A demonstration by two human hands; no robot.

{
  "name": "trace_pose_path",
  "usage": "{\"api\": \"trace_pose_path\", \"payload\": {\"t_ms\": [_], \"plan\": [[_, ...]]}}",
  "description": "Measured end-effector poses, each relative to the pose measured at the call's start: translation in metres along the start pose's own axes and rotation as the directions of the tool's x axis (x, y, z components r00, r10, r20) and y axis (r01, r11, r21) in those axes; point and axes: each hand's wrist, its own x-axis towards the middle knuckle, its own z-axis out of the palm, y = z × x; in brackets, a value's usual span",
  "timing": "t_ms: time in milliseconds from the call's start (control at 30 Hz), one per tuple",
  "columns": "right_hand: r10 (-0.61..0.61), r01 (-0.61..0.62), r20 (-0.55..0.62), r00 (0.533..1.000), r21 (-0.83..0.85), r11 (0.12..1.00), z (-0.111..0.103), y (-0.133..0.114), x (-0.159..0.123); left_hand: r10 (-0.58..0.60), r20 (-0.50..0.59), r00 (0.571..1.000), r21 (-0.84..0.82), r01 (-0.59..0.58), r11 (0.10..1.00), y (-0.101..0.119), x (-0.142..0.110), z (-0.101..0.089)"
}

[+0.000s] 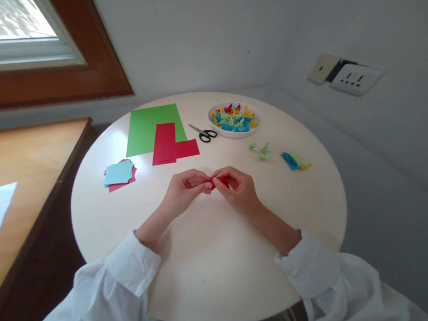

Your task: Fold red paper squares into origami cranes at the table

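A small folded piece of red paper (221,181) is pinched between both hands above the middle of the round white table (208,266). My left hand (187,192) grips its left end with thumb and fingers. On its right part, my right hand (239,189) holds it with the thumb on the near side. Parts of the paper are hidden behind the fingers, so its full folded shape does not show. Beyond the hands lie red paper pieces (164,142), partly over a green sheet (142,129). Black-handled scissors (204,134) rest to the right of these.
A white dish (236,134) holds several coloured folded paper pieces. Pale green folded paper (263,152) and a fanned bundle of coloured folded strips (294,161) lie at right. Light blue paper squares (118,173) are stacked over red ones at left. A wooden desk (29,146) stands beyond.
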Motion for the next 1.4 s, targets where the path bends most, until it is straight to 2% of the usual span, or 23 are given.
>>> {"api": "trace_pose_path", "payload": {"t_ms": [367,500,633,800,1100,1400], "plan": [[-0.018,0.018,0.001,1.0,0.004,1.0,0.0,0.003,-0.002,-0.032,-0.059,0.998,0.01,0.033,0.999,0.003,-0.001,0.001],[-0.011,0.011,-0.015,1.0,-0.017,1.0,0.0,0.008,-0.001,-0.003,-0.102,0.995,0.043,0.007,0.999,0.002,-0.001,0.001],[0.062,-0.061,-0.021,0.998,0.017,0.998,0.002,0.008,0.0,0.042,-0.144,0.989,0.123,-0.024,0.992,0.001,-0.002,0.001],[0.106,-0.105,-0.012,0.994,0.053,0.993,0.004,0.002,0.0,0.024,-0.184,0.983,0.148,0.004,0.989,0.002,-0.003,0.003],[0.022,-0.023,-0.074,0.997,-0.011,1.0,0.004,-0.003,-0.002,-0.018,-0.166,0.986,0.033,0.024,0.999,0.002,-0.004,0.006],[-0.086,0.079,-0.094,0.992,-0.074,0.994,0.003,-0.002,-0.003,-0.013,-0.145,0.989,-0.042,0.007,0.999,0.0,-0.004,0.005]]}}
